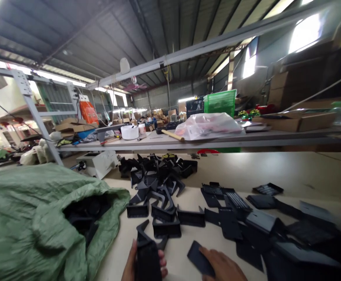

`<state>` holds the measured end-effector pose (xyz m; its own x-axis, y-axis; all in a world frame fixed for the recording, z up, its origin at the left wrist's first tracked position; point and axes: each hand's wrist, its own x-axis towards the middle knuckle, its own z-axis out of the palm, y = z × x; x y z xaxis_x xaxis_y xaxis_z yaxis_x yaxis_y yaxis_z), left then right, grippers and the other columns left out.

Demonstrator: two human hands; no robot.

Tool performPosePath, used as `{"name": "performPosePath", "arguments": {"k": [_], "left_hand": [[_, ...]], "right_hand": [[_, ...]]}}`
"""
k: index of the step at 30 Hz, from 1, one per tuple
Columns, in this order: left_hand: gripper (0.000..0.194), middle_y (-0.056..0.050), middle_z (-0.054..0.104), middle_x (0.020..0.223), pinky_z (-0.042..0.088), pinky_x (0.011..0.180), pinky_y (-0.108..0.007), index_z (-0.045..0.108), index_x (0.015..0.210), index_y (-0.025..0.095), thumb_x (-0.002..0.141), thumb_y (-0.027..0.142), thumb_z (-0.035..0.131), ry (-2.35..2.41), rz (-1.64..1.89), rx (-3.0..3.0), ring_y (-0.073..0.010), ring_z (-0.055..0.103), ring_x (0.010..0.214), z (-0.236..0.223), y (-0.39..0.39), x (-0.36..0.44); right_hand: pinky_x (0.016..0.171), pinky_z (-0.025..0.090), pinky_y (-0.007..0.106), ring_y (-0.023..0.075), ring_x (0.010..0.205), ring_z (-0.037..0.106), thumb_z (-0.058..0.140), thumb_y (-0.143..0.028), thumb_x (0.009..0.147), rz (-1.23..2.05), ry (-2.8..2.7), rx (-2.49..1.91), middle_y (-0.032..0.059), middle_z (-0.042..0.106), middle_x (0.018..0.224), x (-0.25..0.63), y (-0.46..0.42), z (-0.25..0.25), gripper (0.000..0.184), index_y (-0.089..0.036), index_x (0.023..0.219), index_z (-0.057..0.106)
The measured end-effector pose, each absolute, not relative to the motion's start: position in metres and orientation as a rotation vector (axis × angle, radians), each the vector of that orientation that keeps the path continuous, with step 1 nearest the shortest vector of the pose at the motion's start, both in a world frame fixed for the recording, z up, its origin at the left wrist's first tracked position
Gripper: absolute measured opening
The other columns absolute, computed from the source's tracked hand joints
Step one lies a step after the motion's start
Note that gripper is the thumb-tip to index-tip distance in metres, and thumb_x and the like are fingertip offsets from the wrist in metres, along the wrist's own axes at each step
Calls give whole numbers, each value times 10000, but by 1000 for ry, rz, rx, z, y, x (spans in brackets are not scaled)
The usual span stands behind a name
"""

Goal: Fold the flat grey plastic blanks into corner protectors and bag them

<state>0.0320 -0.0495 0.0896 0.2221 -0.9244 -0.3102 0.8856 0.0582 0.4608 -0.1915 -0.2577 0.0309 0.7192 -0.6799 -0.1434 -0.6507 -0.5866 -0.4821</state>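
Observation:
At the bottom edge my left hand is wrapped round a black plastic bracket that stands upright on the workbench. Just to its right, my right hand grips a flat black plastic panel by its near end. A pile of black plastic brackets lies just beyond both hands. More flat black panels are spread to the right.
A green woven sack with black parts inside fills the left of the bench. A white box sits behind it. A raised shelf holds a plastic bag, cartons, a white roll and a wooden handle.

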Motion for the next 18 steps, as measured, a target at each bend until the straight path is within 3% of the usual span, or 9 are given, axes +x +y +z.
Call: {"name": "performPosePath", "arguments": {"k": [3,6,7,13,18], "left_hand": [[659,-208,759,1134,559,1020,-449,720,1181,43,945,639,566,29,-1221,758,-278,753,989,105,-52,20],[702,-188,757,1160,546,1078,-488,668,1262,66,949,677,524,72,-1143,769,-278,751,1029,110,-60,17],[727,-190,751,1179,539,1094,-502,662,1270,66,943,698,518,59,-1128,759,-281,746,1054,109,-63,16],[722,-151,768,1074,517,1147,-481,692,1235,113,922,739,516,71,-1167,688,-277,726,1128,104,-76,5],[770,-217,742,1174,493,1186,-464,679,1265,20,973,693,446,23,-1126,733,-306,678,1249,107,-81,-2]], "right_hand": [[1217,427,483,338,1385,580,626,-396,890,-174,958,-2305,143,603,1483,-192,-242,67,663,-173,1514,589],[1011,574,427,273,1113,718,652,-605,905,-348,822,-2093,101,736,1238,-186,-223,99,695,-244,1494,580],[998,585,391,249,1122,717,667,-621,898,-421,775,-2038,90,729,1257,-183,-215,107,702,-256,1491,579],[1076,588,419,241,1210,698,711,-549,908,-650,597,-2235,80,656,1421,-165,-164,126,683,-266,1512,560],[1086,587,474,285,1275,676,678,-527,933,-671,589,-2344,104,632,1456,-146,-150,124,669,-226,1517,552]]}}
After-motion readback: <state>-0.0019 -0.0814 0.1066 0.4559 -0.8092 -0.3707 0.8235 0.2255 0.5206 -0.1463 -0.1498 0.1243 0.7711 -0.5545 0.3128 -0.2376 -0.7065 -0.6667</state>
